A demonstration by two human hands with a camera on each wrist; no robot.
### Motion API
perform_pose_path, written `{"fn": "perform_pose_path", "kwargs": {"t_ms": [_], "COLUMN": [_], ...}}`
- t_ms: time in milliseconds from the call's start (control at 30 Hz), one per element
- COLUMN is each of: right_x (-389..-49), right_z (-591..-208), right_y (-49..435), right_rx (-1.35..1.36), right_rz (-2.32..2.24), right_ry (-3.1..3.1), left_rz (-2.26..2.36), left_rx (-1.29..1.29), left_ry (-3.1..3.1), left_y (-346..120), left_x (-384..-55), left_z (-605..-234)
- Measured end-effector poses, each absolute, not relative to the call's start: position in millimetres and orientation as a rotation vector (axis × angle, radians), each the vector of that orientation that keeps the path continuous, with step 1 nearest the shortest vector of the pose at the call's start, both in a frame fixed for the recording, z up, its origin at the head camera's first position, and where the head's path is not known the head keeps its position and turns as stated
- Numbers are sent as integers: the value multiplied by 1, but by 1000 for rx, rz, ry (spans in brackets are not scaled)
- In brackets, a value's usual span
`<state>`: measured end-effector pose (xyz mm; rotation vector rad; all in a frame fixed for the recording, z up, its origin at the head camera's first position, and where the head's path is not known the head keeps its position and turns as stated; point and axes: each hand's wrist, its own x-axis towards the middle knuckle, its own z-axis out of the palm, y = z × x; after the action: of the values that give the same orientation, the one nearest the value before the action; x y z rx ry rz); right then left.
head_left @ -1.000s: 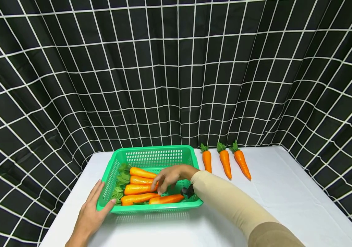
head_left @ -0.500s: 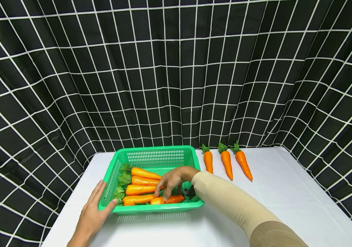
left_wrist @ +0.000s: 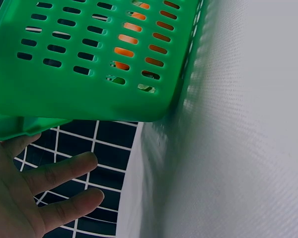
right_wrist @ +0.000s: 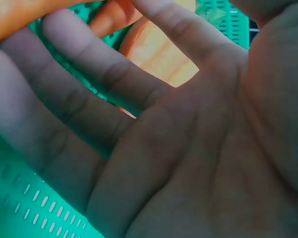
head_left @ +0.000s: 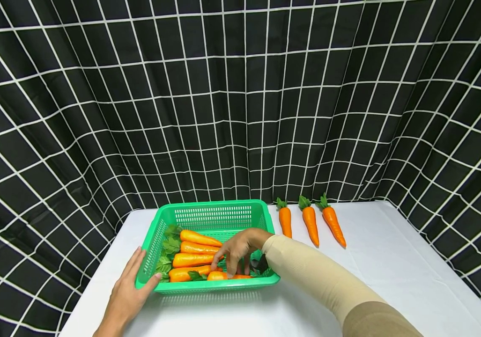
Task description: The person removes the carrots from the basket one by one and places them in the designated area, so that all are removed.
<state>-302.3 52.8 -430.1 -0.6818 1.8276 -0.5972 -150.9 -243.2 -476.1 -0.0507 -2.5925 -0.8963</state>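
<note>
In the head view, a green plastic basket [head_left: 215,204] holds several orange carrots [head_left: 198,248] lying side by side, their leafy tops at the left wall. My left hand [head_left: 124,292] rests against the basket's left front corner, thumb on the rim; the left wrist view shows its fingers [left_wrist: 72,168] straight and spread. My right hand [head_left: 236,252] reaches down into the basket, fingertips on the front carrot [head_left: 216,276], which lies along the front wall. From the right wrist, its fingers [right_wrist: 109,69] look long and spread, with carrots beyond them.
Three carrots [head_left: 310,226] lie outside on the white-covered table [head_left: 392,262], to the right of the basket, leaves toward the back. A black curtain [head_left: 240,117] with a white grid encloses the back and sides. The right sleeve [head_left: 320,276] crosses the basket's right rim.
The front carrot has shifted slightly toward the front wall under my right fingers, and its leaves now show more. My left hand stays at the basket's corner.
</note>
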Motion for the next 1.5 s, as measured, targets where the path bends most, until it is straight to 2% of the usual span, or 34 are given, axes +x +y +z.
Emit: {"fn": "perform_pose_path", "kwargs": {"t_ms": [400,1500], "right_x": [-299,-299], "right_z": [-429,-421], "right_y": [53,57], "right_rx": [-738,-817], "right_rz": [-563,-1125], "right_ry": [1815,1819], "left_rz": [-886,-901], "left_rx": [-73,-84], "left_ry": [-2577,-2576], "left_y": [-244,-242], "left_x": [-150,-151], "left_z": [-479,-474]}}
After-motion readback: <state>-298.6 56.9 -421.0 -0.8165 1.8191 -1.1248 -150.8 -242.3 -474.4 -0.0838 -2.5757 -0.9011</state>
